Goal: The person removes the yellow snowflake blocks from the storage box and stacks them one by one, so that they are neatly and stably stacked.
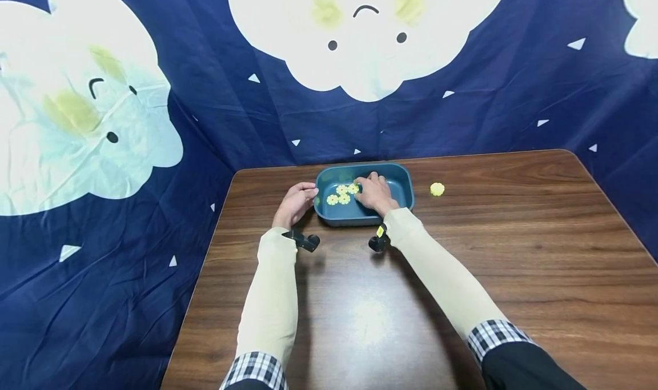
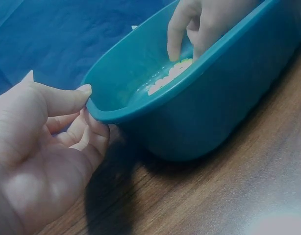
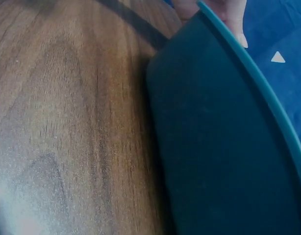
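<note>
A teal plastic basin (image 1: 360, 221) stands on the table, with several small yellow flower-shaped pieces (image 1: 332, 199) grouped in its left half. My left hand (image 1: 297, 201) pinches the basin's left rim, thumb on top and fingers beneath, as the left wrist view shows. Inside the basin, my right hand (image 1: 376, 193) reaches down, finger and thumb around the edge of the rightmost flower-shaped piece (image 1: 353, 188). In the left wrist view, its fingertips (image 2: 174, 53) come down at the flower pieces. The right wrist view shows mainly the basin's outer wall (image 3: 214, 132), which hides the right hand's work.
Another yellow flower-shaped piece (image 1: 437, 189) lies on the wooden table (image 1: 514, 236), to the right of the basin. A dark blue cloth (image 1: 319, 121) with white clouds hangs behind the table and along its left side.
</note>
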`<state>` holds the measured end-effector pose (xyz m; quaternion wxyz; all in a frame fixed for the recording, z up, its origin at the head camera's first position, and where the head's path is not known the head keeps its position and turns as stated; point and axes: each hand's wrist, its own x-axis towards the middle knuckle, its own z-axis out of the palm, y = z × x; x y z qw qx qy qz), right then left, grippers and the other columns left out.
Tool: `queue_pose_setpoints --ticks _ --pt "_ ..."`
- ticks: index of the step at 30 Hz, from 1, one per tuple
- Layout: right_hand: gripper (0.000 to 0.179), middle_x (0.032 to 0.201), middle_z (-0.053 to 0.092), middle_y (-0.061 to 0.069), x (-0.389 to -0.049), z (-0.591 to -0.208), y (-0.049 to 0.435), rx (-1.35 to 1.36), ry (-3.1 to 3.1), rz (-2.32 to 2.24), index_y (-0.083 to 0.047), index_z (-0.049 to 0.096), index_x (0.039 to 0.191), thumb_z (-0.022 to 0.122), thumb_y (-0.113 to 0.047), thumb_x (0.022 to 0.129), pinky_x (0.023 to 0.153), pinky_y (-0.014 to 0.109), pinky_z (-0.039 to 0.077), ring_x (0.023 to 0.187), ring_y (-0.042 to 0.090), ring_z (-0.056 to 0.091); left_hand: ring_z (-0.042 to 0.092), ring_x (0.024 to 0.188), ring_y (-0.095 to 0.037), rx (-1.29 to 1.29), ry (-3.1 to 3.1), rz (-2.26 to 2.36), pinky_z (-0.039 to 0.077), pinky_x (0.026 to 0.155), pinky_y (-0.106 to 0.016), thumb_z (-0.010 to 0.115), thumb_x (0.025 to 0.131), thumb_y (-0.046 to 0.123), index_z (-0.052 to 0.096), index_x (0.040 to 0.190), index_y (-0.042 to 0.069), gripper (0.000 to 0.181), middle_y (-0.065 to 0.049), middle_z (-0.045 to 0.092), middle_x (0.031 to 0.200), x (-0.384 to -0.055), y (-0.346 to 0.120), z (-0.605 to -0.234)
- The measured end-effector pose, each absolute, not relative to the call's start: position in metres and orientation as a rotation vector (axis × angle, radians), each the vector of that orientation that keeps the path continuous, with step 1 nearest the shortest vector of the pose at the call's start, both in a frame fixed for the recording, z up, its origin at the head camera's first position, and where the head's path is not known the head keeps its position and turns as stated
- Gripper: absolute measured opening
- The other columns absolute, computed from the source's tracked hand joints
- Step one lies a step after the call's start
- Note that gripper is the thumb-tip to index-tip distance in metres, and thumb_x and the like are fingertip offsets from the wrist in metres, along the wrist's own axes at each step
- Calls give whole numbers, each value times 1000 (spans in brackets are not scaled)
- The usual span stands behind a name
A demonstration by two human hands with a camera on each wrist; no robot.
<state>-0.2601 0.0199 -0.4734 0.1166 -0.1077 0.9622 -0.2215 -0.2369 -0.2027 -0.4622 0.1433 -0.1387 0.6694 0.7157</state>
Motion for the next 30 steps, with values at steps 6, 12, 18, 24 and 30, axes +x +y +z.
queue_pose_setpoints --ticks 6,12,18,24,30 --pt "41 130 40 15 -261 -474 18 -307 2825 -643 -23 53 134 59 -32 95 97 47 37 115 34 38 48 82 -13 -396 1932 2060 43 68 -21 52 96 3 45 119 1 24 -9 51 104 -238 -202 -462" --pt "32 125 42 15 -260 -473 17 -266 2844 -692 -20 59 120 66 -31 90 96 47 36 114 35 39 48 82 -14 -387 1934 2053 43 71 -23 52 96 3 45 117 3 22 -5 52 97 -239 -203 -462" --pt "25 120 43 15 -260 -473 16 -252 2857 -674 -12 57 102 68 -30 88 98 46 36 111 34 40 47 78 -13 -394 1934 2056 42 68 -21 52 96 2 46 114 4 19 -3 52 93 -239 -202 -462" --pt "28 115 45 16 -261 -471 17 -240 2859 -677 -10 53 94 71 -30 86 100 45 35 110 35 41 47 79 -14 -393 1946 2052 43 66 -20 53 96 3 46 115 3 20 -3 51 93 -239 -202 -461" --pt "21 109 48 12 -262 -473 21 -233 2809 -754 -11 56 83 67 -28 89 99 43 35 108 32 42 48 82 -14 -387 1944 2054 43 65 -19 52 96 2 45 118 1 23 -3 51 94 -238 -202 -461"
